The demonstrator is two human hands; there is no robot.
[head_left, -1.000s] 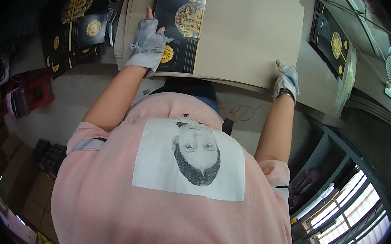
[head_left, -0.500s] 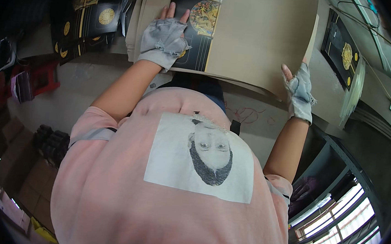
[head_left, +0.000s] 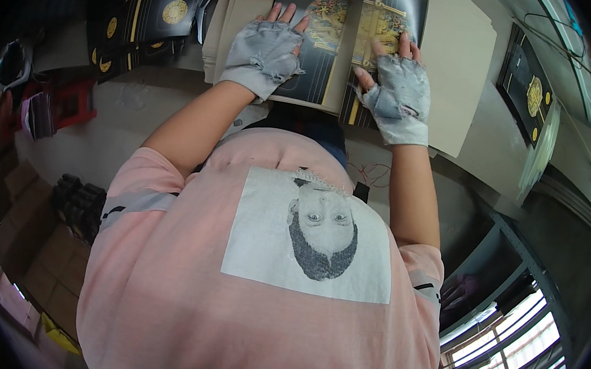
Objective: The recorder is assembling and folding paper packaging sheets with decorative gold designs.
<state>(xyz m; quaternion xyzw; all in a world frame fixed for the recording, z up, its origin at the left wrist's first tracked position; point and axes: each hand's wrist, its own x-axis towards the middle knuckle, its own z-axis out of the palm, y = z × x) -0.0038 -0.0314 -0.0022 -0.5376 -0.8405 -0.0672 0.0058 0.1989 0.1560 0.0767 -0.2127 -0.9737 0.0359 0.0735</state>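
Both my hands wear grey fingerless gloves. My left hand (head_left: 264,54) lies flat with fingers stretched out, its fingertips at the edge of a black printed panel (head_left: 315,68) with a round coloured medallion and gold lines. To its right is a second glossy black panel (head_left: 413,6) with a similar gold and coloured design. My right hand (head_left: 400,89) rests on that one, fingers apart and thumb toward the gap between the panels. A narrow strip of grey board shows in that gap.
Stacked grey boards (head_left: 456,86) extend right of the panels, and more board edges show at left. Black and gold printed pieces (head_left: 149,20) lie at far left, another printed stack (head_left: 525,88) at far right. A red plastic holder (head_left: 72,113) stands lower left.
My right hand has moved left from the right edge of the grey board. The second black panel now shows where bare grey board was. My left hand stays on the left side.
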